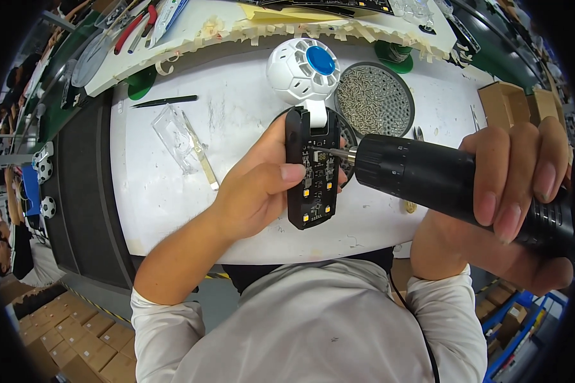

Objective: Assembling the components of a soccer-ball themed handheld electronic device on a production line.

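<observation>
My left hand (257,185) grips a small handheld device with a black body, its thumb along the near side. Set in that body is a bare black circuit board (319,185) with several small yellow-white LEDs. At the top sits a white ball-shaped head (294,73) with slots and a blue disc. My right hand (517,179) is wrapped round a black electric screwdriver (421,169), which lies almost level. Its bit reaches the upper part of the board; whether a screw is under the tip I cannot tell.
Behind the device, a round grey dish (375,99) holds many small screws. Left on the white table (172,223) lie a clear plastic piece (176,137), tweezers (200,153) and a black pen (166,101). A raised shelf (217,38) spans the back. Cardboard boxes (505,105) stand right.
</observation>
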The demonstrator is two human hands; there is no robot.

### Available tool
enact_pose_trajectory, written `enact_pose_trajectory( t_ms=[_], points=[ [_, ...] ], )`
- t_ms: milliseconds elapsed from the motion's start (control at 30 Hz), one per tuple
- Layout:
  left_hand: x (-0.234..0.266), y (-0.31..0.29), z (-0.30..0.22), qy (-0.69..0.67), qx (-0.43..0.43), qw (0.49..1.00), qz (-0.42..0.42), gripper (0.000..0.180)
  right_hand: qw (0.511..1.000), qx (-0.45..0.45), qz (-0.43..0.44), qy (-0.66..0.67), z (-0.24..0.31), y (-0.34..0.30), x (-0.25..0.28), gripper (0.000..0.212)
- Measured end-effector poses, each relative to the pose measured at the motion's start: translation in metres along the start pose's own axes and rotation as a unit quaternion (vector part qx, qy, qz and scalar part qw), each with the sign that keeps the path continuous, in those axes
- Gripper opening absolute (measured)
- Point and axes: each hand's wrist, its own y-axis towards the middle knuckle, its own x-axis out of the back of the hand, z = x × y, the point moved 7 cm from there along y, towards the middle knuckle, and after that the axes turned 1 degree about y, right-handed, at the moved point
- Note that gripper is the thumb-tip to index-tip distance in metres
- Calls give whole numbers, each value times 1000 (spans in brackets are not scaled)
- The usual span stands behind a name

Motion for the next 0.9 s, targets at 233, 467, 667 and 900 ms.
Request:
enact_pose_trajectory(
  t_ms=[233, 467, 667, 900],
  points=[
    [0, 0, 2, -8, 15, 1000, -4, 61, 999, -41, 5, 19, -1, -2, 3, 60],
    [1, 0, 3, -8, 26, 1000, -8, 66, 999, -35, 22, -13, -1, -4, 1, 58],
    [2, -1, 1, 41, 17, 999, -20, 75, 997, -29, 49, -49, -3, -2, -5, 56],
    [7, -3, 2, 45, 15, 999, -13, 82, 994, -22, 85, -66, -5, 1, -6, 55]
  ],
)
